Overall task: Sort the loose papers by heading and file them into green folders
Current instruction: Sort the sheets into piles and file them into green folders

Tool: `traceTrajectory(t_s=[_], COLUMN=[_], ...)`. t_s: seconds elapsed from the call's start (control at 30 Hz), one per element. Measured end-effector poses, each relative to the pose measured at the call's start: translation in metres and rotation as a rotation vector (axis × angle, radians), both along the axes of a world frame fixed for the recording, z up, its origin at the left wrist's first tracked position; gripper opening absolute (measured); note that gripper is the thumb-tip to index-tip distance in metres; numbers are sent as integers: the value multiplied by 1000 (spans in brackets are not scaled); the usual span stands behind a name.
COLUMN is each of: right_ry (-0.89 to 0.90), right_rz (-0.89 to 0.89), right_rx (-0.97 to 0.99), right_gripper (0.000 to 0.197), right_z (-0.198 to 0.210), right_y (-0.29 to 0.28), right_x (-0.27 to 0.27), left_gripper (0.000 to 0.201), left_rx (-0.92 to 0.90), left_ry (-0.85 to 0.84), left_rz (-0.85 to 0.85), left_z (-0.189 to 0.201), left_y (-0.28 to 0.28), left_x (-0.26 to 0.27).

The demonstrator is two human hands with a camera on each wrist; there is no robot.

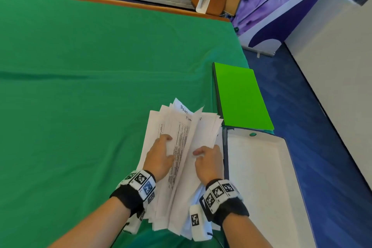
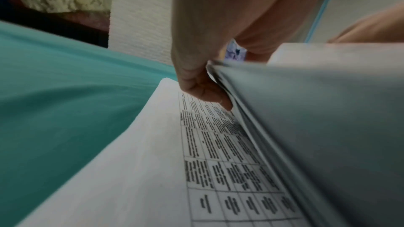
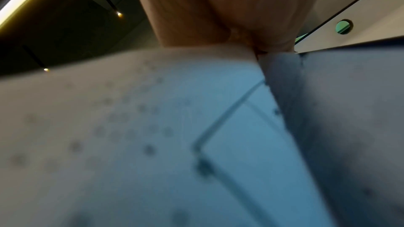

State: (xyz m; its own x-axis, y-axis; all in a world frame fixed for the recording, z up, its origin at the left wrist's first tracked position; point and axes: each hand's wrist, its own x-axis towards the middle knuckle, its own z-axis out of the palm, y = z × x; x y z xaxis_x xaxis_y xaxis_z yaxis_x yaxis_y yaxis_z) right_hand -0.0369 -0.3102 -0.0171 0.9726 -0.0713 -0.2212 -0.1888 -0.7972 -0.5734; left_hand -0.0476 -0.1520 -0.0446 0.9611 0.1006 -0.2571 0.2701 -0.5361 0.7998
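Observation:
A fanned stack of loose white papers (image 1: 181, 127) lies on the green cloth near the front edge. My left hand (image 1: 164, 147) rests on the stack's left half, with a fingertip (image 2: 220, 101) pressing a printed table sheet (image 2: 218, 161) beside the raised sheets. My right hand (image 1: 202, 152) pinches a bundle of raised sheets (image 3: 131, 127), thumb on top and fingers behind. A closed bright green folder (image 1: 241, 96) lies just beyond the papers, to the right.
An open folder with a white inside (image 1: 259, 177) and a green snap button (image 1: 252, 134) lies right of the papers, over the table's right edge. Green cloth (image 1: 80, 106) covers the table to the left. Blue floor (image 1: 322, 127) lies to the right.

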Motion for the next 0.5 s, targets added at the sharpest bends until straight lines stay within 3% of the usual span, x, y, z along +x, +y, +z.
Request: traceTrajectory(t_s=[0.17, 0.27, 0.43, 0.5], right_ry=[55, 88, 170, 175], right_rz=[-16, -64, -90, -93], right_rx=[-78, -93, -145, -160], right_gripper=[25, 28, 83, 94], right_z=[7, 13, 13, 15], right_y=[-1, 6, 16, 17], right_x=[5, 5, 8, 8], left_gripper=[30, 29, 38, 47], left_rx=[-2, -81, -197, -198], left_ry=[-71, -73, -43, -47], left_rz=[8, -17, 5, 14], left_z=[6, 8, 9, 8], left_y=[1, 1, 1, 0], left_x=[7, 7, 8, 8])
